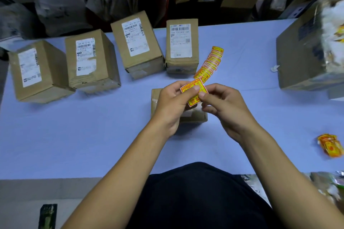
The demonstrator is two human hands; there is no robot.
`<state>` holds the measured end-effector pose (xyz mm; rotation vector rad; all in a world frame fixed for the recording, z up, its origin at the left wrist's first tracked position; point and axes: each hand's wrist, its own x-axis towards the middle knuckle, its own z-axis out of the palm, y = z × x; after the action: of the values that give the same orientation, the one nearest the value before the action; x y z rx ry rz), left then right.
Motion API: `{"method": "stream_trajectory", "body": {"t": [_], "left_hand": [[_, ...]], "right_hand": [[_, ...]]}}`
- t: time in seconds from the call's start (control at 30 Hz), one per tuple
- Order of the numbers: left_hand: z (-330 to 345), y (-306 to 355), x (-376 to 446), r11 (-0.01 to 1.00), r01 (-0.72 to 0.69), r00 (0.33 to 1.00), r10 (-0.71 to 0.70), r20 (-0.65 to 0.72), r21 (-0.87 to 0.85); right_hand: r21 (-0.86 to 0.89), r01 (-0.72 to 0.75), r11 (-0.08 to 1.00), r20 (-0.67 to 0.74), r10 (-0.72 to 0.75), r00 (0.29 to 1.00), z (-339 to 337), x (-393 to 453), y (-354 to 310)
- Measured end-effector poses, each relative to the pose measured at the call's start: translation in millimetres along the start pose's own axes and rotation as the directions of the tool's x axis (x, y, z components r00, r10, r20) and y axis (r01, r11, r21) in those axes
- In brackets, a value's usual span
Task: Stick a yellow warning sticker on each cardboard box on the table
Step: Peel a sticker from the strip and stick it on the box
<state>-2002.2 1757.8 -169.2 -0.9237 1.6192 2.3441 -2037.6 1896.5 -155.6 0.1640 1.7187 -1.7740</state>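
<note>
Both forearms reach out from the near edge of the table [74, 135], hands close together. Left hand [172, 102] pinches a yellow sticker [195, 91] by its edge while the right hand [221, 106] pinches its lower corner, probably to peel the backing. They work right above a small box [193, 117], so sticking is a short drop. Just beyond, the sticker strip [209, 63] trails off. Four unstickered boxes [135, 42] wait in a far row, labels up.

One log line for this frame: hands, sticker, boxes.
left hand: pinches sticker | right hand: pinches sticker | small box: under hands | row boxes: unstickered
</note>
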Motion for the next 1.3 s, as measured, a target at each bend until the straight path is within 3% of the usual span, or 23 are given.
{"method": "stream_trajectory", "body": {"t": [0.2, 0.53, 0.97, 1.3], "left_hand": [[-15, 10, -17, 0.998, -0.048, 0.998, 0.047, -0.036, -0.034], [-17, 27, -36, 0.991, -0.104, 0.990, 0.112, 0.087, -0.087], [-23, 48, -43, 0.994, 0.002, 0.962, 0.028, 0.273, -0.108], [-17, 53, -48, 0.994, 0.026, 0.962, 0.004, 0.273, -0.108]], "right_hand": [[0.007, -0.036, 0.999, 0.011, 0.036, 0.999, 2, -18, -8], [0.037, 0.051, 0.998, 0.136, -0.056, 0.989, 14, -26, -20], [0.083, 0.155, 0.984, 0.259, -0.172, 0.950, 14, -29, -27], [-0.037, 0.346, 0.938, 0.155, -0.336, 0.929, 22, -36, -18]]}}
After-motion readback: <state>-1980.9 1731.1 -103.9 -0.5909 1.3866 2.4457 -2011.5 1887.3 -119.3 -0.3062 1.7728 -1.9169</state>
